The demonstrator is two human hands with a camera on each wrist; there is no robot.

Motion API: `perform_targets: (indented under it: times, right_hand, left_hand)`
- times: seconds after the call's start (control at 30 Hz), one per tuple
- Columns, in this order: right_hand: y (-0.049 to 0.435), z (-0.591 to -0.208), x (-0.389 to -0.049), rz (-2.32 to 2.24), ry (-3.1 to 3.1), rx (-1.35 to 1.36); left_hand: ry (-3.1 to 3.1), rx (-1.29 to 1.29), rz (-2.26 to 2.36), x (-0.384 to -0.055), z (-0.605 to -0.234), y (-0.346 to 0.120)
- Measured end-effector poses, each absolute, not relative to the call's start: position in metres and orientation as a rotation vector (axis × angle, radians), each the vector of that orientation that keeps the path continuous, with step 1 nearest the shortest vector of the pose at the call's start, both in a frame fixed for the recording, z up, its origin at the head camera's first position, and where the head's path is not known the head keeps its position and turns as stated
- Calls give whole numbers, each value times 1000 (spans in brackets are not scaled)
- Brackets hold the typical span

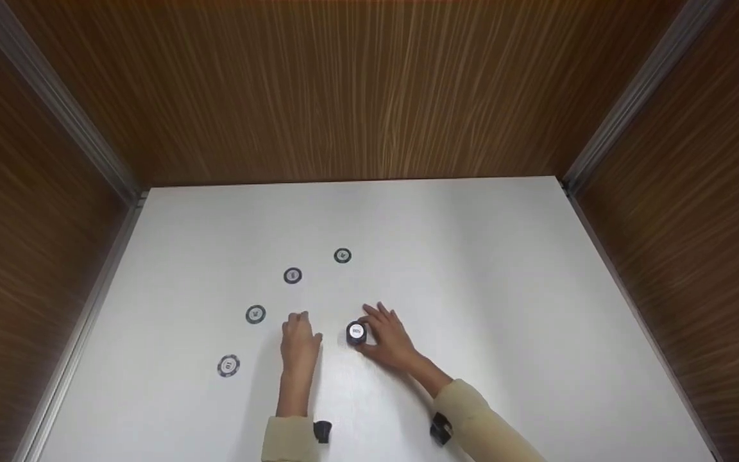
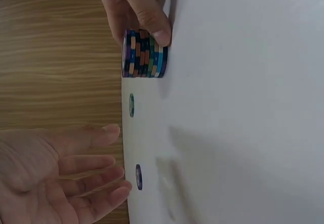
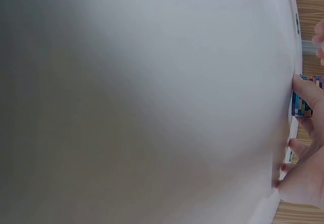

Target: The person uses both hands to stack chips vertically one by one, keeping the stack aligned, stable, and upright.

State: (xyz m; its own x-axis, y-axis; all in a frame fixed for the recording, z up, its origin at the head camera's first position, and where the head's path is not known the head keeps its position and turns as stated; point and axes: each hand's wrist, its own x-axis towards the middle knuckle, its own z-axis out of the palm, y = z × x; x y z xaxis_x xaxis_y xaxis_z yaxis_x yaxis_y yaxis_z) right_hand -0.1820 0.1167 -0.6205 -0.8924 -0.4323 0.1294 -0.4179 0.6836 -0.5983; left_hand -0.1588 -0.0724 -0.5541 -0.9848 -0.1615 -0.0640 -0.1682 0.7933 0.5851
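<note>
A stack of poker chips point(image 1: 356, 331) stands on the white table, its top chip showing a white centre label. My right hand point(image 1: 392, 341) holds it from the right between thumb and index finger, with the other fingers spread out. In the left wrist view, the side of the chip stack point(image 2: 144, 57) shows blue, orange, green and purple edges. To the left of the stack is my left hand point(image 1: 299, 346), which holds nothing. Its fingers are loosely extended in the left wrist view point(image 2: 66, 178).
Several single chips lie flat in a curved row: one near the far side point(image 1: 342, 255), then a chip point(image 1: 292, 275), another chip point(image 1: 255, 314), and a chip nearest me point(image 1: 228, 365). Wood-grain panels point(image 1: 344, 96) wall the table point(image 1: 504, 289) at the back and both sides.
</note>
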Motion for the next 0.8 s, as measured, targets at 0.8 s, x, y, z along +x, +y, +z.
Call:
perform_targets:
  times: [0.8]
  right_hand:
    - [118,-615,-179,-1009,2841,-714]
  left_hand:
    - [2874,-895,849,-121,-560,-178]
